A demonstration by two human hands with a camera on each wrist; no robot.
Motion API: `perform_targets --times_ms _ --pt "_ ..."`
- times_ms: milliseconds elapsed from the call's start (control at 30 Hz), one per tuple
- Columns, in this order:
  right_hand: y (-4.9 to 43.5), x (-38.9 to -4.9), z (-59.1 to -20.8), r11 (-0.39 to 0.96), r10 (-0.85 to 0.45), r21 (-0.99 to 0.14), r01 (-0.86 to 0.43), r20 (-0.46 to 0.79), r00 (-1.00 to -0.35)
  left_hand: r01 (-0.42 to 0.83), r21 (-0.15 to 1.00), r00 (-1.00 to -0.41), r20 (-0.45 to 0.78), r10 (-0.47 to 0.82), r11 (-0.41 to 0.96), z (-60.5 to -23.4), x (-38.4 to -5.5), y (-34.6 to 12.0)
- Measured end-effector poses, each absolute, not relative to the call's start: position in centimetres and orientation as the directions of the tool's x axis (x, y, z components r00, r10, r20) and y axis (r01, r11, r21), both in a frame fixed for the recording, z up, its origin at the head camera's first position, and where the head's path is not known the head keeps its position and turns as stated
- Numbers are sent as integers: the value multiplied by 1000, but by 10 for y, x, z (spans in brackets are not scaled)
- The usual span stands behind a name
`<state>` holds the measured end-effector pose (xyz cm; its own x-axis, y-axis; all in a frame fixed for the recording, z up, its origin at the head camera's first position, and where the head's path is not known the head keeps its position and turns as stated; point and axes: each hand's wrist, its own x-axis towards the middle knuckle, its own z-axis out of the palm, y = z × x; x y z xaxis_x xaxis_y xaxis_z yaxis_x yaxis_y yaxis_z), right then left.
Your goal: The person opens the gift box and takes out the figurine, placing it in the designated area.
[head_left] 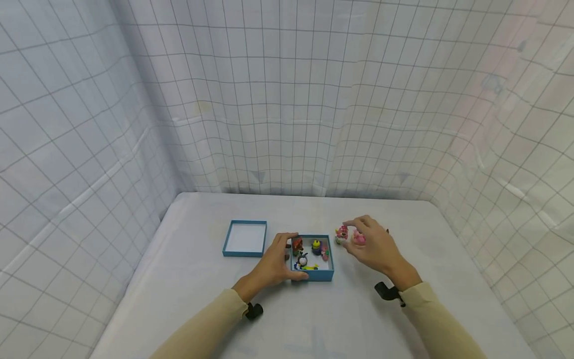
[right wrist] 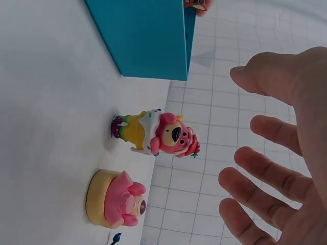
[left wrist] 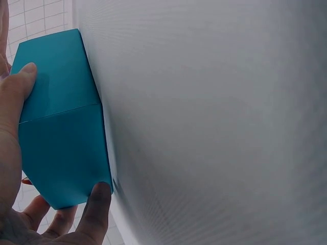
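My left hand [head_left: 272, 263] holds a blue open-topped box [head_left: 320, 275] at its left end. In the left wrist view its thumb lies on one wall of the box [left wrist: 61, 158], with the fingers around another. Inside stand several small toy figures, among them a reddish-brown one [head_left: 297, 247] and a yellow-headed one [head_left: 317, 245]. My right hand [head_left: 375, 248] hovers right of the box, fingers spread and holding nothing. Nearest to it are a pink bear figurine [right wrist: 171, 135] with a strawberry-like hat and a pink bear figurine on a round tan base [right wrist: 95, 199].
A shallow blue-rimmed white lid [head_left: 245, 238] lies on the white table [head_left: 197, 269], left of the box. A small blue-tipped piece [right wrist: 117, 238] shows beside the tan-based figurine. White gridded curtains [head_left: 287, 99] hang around the table. Small dark items [head_left: 287, 257] sit near my left fingers.
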<state>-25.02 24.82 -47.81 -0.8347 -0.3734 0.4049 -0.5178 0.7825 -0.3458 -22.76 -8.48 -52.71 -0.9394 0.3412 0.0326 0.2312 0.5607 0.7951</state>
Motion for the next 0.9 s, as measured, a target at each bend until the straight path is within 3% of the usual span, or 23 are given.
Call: perform_targets --times_ms 900 --pt "197 -251 -478 729 -557 -276 -626 292 -777 261 776 -936 58 346 574 -529 -228 -85"
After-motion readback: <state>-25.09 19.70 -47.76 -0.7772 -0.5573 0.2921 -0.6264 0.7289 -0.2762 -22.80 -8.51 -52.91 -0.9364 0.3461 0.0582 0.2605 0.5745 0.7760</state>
